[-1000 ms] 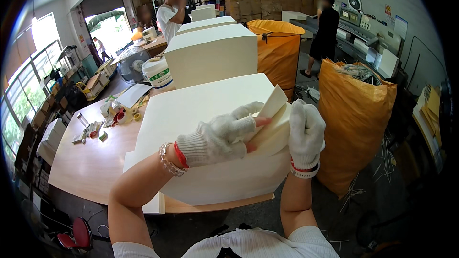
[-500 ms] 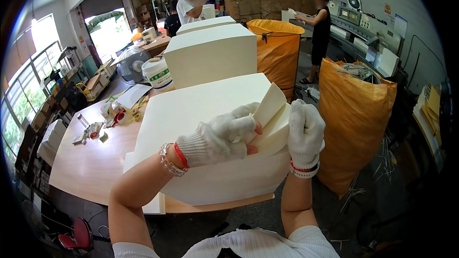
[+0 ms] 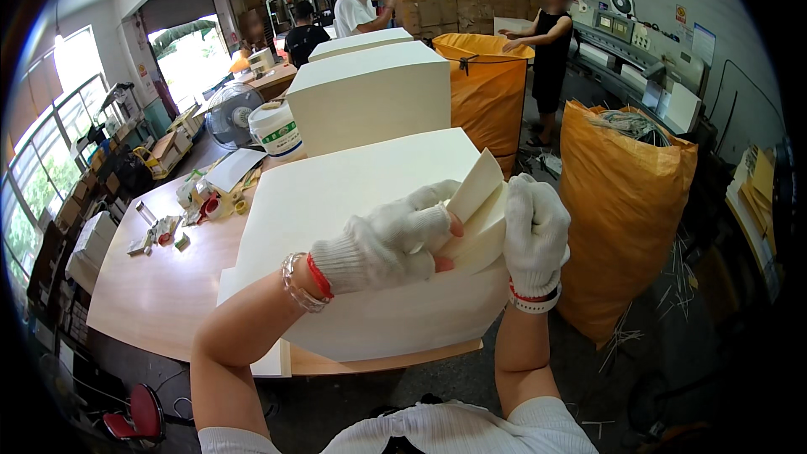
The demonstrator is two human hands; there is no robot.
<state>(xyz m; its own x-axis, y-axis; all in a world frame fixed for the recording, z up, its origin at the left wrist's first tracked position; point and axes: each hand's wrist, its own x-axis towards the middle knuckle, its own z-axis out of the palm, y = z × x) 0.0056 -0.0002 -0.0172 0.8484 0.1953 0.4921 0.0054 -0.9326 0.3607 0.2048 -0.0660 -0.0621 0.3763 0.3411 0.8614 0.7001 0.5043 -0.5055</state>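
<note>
The big stack of white paper (image 3: 353,185) lies on the table (image 3: 143,286), right in front of the person, and serves here as the landmark. At its right-hand corner some sheets are bent up: a narrow flap (image 3: 477,185) stands tilted above a wider curl (image 3: 483,240) of paper.

The left hand (image 3: 385,240), in a white glove with bare fingertips, lies across the top of the stack, fingers somewhat apart and the tips against the bent sheets; whether they pinch the flap I cannot tell. The right hand (image 3: 538,231), also gloved, is at the stack's right edge, its fingers curled together and clamped on the edge of the curl.

As far as shows, only this corner has been lifted and parted; the rest of the stack's top lies flat. How many sheets have been gone through, or remain, cannot be told. Directly beyond the stack, another paper pile (image 3: 370,105) stands square, with neither hand on it. A bucket (image 3: 275,129) is beyond the stack to the left, and an orange sack (image 3: 622,227) stands to its right.
</note>
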